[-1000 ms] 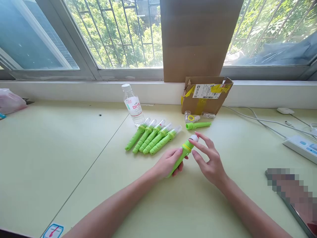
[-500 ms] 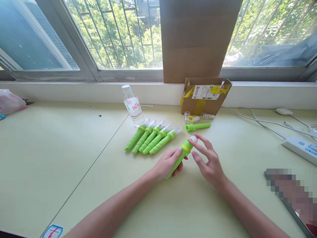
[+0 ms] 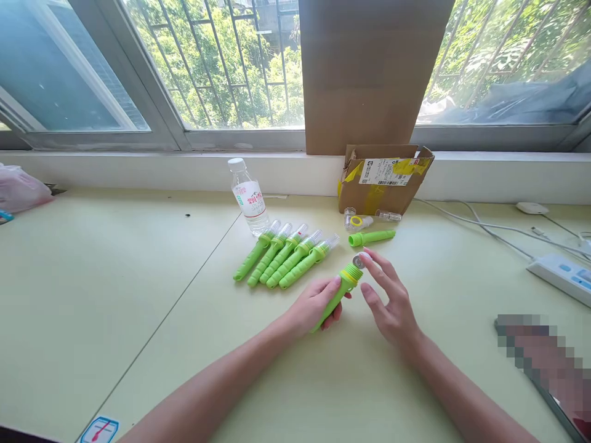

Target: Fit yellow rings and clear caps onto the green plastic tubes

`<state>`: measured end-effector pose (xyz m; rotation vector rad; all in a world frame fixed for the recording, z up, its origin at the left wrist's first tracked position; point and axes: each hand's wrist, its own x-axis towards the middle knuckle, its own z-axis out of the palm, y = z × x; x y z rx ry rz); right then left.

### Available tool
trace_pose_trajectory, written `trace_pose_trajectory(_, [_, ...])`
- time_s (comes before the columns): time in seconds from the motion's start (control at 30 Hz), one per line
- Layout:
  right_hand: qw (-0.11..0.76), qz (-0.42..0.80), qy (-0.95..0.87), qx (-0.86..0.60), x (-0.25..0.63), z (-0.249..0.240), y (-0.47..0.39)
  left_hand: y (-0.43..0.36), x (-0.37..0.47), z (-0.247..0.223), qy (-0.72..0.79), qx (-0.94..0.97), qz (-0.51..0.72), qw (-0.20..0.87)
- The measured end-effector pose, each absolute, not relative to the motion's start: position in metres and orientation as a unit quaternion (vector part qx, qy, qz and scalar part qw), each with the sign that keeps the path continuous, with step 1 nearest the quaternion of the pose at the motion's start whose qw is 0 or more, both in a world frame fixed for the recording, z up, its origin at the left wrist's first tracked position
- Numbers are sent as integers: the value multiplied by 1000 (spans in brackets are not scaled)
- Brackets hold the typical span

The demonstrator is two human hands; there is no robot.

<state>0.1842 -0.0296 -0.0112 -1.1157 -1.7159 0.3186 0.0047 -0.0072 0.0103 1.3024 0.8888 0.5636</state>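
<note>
Gripping green tube [image 3: 340,298], threaded neck [image 3: 355,271], yellow ring [image 3: 349,277]: left fingers [image 3: 331,285]. Right fingers [image 3: 379,275] holding small round grey-faced piece [image 3: 358,261].

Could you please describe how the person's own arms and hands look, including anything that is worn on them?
The left hand and the right hand are both without gloves. The left forearm and the right forearm are slim and bare, with no sleeve, watch or bracelet in view. No ring shows on the visible fingers.
</note>
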Motion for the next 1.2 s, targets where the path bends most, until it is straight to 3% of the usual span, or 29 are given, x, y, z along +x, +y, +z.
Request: trace_pose_trajectory(1.2, [575,55,-680,-451,185,-4,-32,-9,5,12,406,589,230,659])
